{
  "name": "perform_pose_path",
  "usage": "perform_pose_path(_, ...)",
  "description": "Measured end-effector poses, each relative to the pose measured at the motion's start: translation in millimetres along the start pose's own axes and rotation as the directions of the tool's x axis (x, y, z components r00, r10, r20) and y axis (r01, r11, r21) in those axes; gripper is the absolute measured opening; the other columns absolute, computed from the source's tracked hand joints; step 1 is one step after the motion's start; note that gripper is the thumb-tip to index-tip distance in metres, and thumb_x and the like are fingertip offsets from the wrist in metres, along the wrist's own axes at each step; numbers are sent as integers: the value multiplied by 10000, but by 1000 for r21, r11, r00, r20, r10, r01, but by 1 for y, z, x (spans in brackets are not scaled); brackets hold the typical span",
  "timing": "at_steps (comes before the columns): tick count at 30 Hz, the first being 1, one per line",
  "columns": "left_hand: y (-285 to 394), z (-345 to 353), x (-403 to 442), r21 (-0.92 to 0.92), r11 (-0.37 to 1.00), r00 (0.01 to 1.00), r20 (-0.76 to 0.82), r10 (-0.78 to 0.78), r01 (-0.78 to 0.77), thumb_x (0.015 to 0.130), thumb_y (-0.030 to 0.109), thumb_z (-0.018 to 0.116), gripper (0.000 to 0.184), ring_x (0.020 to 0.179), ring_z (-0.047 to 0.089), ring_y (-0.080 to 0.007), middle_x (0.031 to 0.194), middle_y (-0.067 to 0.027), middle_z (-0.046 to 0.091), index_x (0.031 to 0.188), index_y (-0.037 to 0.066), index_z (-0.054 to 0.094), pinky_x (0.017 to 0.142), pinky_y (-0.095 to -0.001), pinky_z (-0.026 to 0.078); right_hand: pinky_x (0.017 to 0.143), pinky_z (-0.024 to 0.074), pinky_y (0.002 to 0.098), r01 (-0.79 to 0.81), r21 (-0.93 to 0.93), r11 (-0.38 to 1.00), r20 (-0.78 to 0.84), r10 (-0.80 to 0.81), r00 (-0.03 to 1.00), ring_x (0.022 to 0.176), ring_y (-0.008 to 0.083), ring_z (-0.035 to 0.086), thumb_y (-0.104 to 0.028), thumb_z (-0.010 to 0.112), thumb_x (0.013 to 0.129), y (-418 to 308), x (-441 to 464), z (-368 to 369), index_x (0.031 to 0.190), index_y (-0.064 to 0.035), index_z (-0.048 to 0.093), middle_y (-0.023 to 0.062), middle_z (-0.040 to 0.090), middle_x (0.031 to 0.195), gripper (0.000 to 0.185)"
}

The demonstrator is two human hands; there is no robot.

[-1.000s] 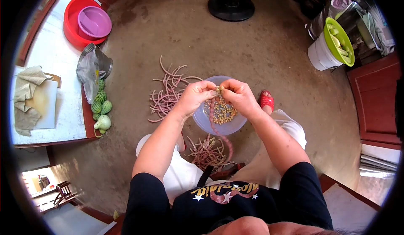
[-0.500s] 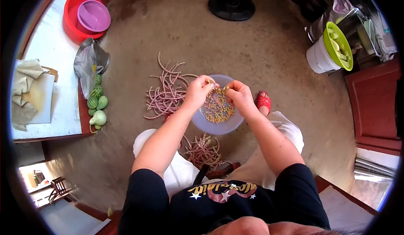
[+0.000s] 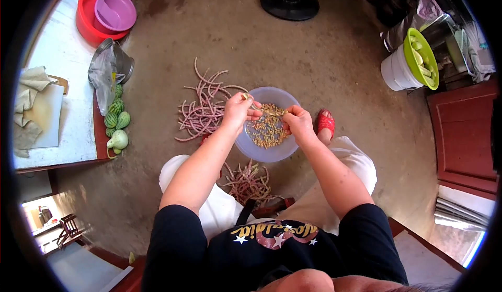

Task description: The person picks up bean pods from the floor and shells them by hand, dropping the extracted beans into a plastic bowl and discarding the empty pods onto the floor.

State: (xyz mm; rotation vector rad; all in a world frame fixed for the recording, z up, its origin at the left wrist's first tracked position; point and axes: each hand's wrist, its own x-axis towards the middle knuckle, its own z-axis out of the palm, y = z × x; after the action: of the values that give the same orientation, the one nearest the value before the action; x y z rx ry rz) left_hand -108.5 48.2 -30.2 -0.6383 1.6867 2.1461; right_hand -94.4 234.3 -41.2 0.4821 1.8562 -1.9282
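Observation:
A thin bean pod (image 3: pixel 269 112) stretches between my two hands, above a translucent bowl (image 3: pixel 256 153) on the floor. Pale beans (image 3: pixel 268 134) lie scattered in the bowl. My left hand (image 3: pixel 240 109), over the bowl's left rim, has its fingers closed on one end of the pod. The other end is pinched by my right hand (image 3: pixel 297 121) over the right side of the bowl. Long purplish pods (image 3: pixel 201 111) lie heaped left of the bowl. Below it, between my legs, is a tangled pile of pods (image 3: pixel 248 181).
On the left counter (image 3: pixel 78 38) sit a red basin (image 3: pixel 86 17), a purple basin (image 3: pixel 121 9), a metal pot (image 3: pixel 124 64) and small striped melons (image 3: pixel 116 105). A black stand base (image 3: pixel 289 1) is ahead. At the right stands a white bucket (image 3: pixel 396 72) under a green basin (image 3: pixel 431 54).
My hands have moved apart, the left one leftward, and the pod that hung down from them earlier is now stretched across between them. The view has shifted slightly.

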Motion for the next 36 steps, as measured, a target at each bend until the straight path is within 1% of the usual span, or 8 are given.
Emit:
perform_pose_path(12, -7, -28, 3, -50, 997, 996, -63, -61, 58, 907, 146, 416, 102, 651, 611, -219, 855, -118, 583, 911, 52, 456, 560, -321, 510, 362, 368, 264, -137, 93, 986, -155, 150, 976, 416, 136, 475, -56, 503, 738, 28, 22, -12, 766, -20, 537, 69, 535, 553, 57)
perform_pose_path(20, -9, -44, 7, -10, 999, 987, -159, -37, 36, 910, 153, 409, 134, 599, 603, -187, 812, -102, 592, 904, 35, 471, 490, -284, 479, 380, 406, 227, -191, -50, 980, -295, 168, 941, 503, 127, 546, -66, 515, 763, 51, 38, -26, 787, -51, 523, 46, 565, 652, 30)
perform_pose_path(25, -2, -35, 0, 107, 991, 993, -96, -73, 84, 874, 145, 457, 109, 591, 593, -151, 773, -82, 594, 911, 45, 479, 462, -249, 455, 393, 417, 245, -76, 76, 994, -73, 82, 994, 505, 141, 571, -42, 526, 744, 44, 36, -1, 713, -36, 508, 61, 565, 605, 36)
perform_pose_path(27, -5, -32, 1, 145, 985, 994, -77, -81, 92, 852, 151, 498, 117, 599, 588, -140, 772, -78, 596, 913, 53, 484, 468, -236, 450, 434, 425, 238, -75, 149, 986, 18, 73, 997, 523, 136, 559, -47, 509, 744, 31, 29, 3, 708, -63, 493, 76, 599, 715, 43)
perform_pose_path(29, -14, -29, 2, 334, 942, 1000, 3, 11, -11, 787, 126, 567, 161, 601, 564, -106, 756, -55, 588, 918, 50, 513, 467, -220, 432, 443, 429, 240, -106, 173, 979, 89, 92, 992, 536, 138, 568, -46, 494, 747, 23, 28, 6, 716, -68, 497, 73, 596, 693, 38)
perform_pose_path(31, -21, -28, 2, 381, 924, 998, 51, -38, 16, 730, 101, 611, 252, 623, 533, -83, 735, -20, 568, 969, 46, 555, 510, -216, 421, 445, 433, 244, -106, 192, 976, 98, 88, 991, 535, 143, 571, -51, 486, 758, 15, 25, 8, 728, -69, 499, 63, 578, 650, 37)
perform_pose_path(33, -33, -24, 5, 600, 734, 948, 212, 238, -319, 707, 103, 609, 313, 602, 566, -114, 717, -52, 607, 1016, 52, 595, 541, -260, 442, 441, 434, 250, -127, 256, 958, 100, 104, 990, 516, 143, 558, -48, 488, 770, 9, 23, 9, 745, -70, 505, 55, 561, 628, 38)
perform_pose_path(36, -37, -17, 7, 634, 727, 957, 268, 113, -264, 716, 108, 605, 363, 664, 548, -105, 742, -23, 591, 1076, 60, 587, 607, -251, 431, 442, 436, 253, -171, 324, 931, 178, 117, 977, 521, 138, 553, -46, 484, 782, 6, 22, 8, 753, -75, 508, 44, 552, 629, 47)
